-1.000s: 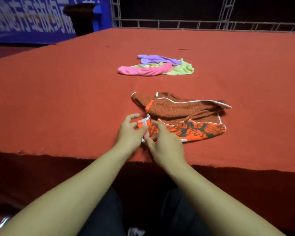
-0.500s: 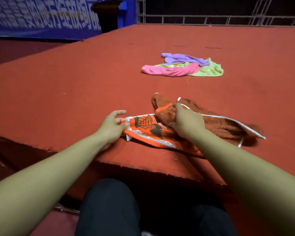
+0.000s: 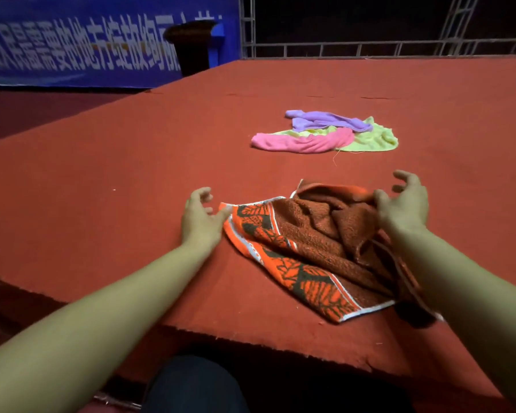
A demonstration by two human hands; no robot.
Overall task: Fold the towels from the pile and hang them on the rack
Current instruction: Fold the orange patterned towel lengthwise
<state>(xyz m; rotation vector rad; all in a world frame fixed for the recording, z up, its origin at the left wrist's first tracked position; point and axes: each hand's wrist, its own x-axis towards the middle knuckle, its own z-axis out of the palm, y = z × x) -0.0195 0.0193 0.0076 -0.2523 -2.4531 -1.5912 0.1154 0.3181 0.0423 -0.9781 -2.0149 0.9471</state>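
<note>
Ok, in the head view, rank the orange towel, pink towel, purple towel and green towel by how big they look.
1. orange towel, clearly largest, though it lies nearest the camera.
2. green towel and pink towel look about alike; the green one is partly covered, so no ranking.
3. purple towel, smallest as seen, bunched up.

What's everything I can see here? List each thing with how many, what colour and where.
Patterned towel: one, orange and brown, crumpled near the front edge.
Pink towel: one, in the far pile.
Purple towel: one, on top of the pile.
Green towel: one, yellow-green, under the others.
Table: one, red covering.
Banner: one, blue, white lettering, back left.
Railing: grey metal, behind.
Hands: left touching the patterned towel's corner, right at its bunched part.
</note>
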